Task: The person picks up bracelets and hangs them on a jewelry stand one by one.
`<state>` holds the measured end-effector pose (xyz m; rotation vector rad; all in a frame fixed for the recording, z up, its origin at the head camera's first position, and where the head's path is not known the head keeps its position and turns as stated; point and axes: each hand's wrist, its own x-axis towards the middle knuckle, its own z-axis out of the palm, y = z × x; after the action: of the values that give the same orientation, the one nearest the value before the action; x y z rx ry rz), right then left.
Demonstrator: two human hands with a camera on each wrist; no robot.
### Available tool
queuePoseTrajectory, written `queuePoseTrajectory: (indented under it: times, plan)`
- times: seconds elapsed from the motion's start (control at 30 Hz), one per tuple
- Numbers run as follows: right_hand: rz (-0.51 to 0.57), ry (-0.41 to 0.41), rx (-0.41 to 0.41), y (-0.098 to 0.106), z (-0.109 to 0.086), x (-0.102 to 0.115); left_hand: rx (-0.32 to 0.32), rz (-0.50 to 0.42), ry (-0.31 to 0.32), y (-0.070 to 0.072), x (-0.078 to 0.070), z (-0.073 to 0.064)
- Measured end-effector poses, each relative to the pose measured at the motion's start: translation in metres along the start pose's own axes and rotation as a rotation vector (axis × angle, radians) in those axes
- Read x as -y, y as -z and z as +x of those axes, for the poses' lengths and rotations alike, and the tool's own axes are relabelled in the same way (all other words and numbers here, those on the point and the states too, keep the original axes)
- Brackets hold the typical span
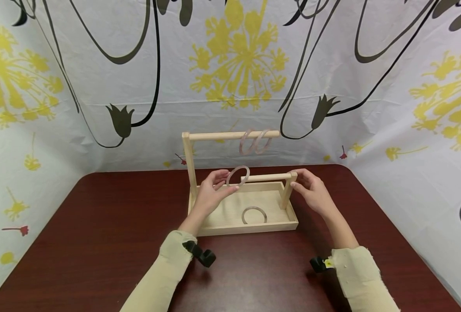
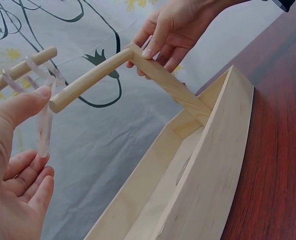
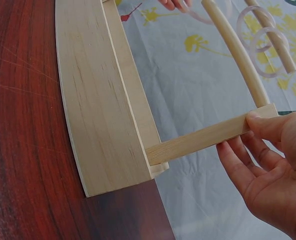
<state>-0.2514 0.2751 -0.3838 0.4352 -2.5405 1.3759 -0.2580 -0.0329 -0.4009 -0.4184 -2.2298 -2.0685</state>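
Note:
My left hand (image 1: 210, 195) pinches a pale pink translucent bangle (image 2: 44, 132) between thumb and fingers. The bangle is upright at the free end of the lower wooden rod (image 1: 269, 177), close against it; whether the tip is inside the ring I cannot tell. With thumb and fingers, my right hand (image 3: 280, 165) grips the top of the short post (image 3: 202, 142) that bears this rod. Two similar bangles, one (image 1: 240, 145) beside another (image 1: 257, 145), hang on the higher rod (image 1: 218, 136). A greyish bangle (image 1: 255, 208) lies in the wooden tray (image 1: 250, 231) under the rods.
A tall post (image 1: 190, 164) at the tray's left carries the higher rod behind the lower one. The stand rests on a dark red-brown table (image 1: 136, 242). Behind it hangs a patterned white cloth (image 1: 222, 117) with yellow flowers, reaching round both sides.

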Motion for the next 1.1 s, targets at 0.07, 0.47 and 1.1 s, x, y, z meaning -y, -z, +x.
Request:
queuePoseTrajectory:
  times: [0.07,0.47,1.1]
  plan:
    - [0.000,-0.002,0.002,0.000,0.000,0.000,0.004,-0.011,0.001,-0.002,0.001,0.001]
    - [-0.007,-0.004,0.001,0.000,0.000,0.001,0.014,0.007,-0.005,-0.010,0.002,0.001]
    - [-0.011,0.001,-0.013,-0.001,0.000,-0.001,0.023,-0.021,-0.016,-0.020,0.007,0.003]
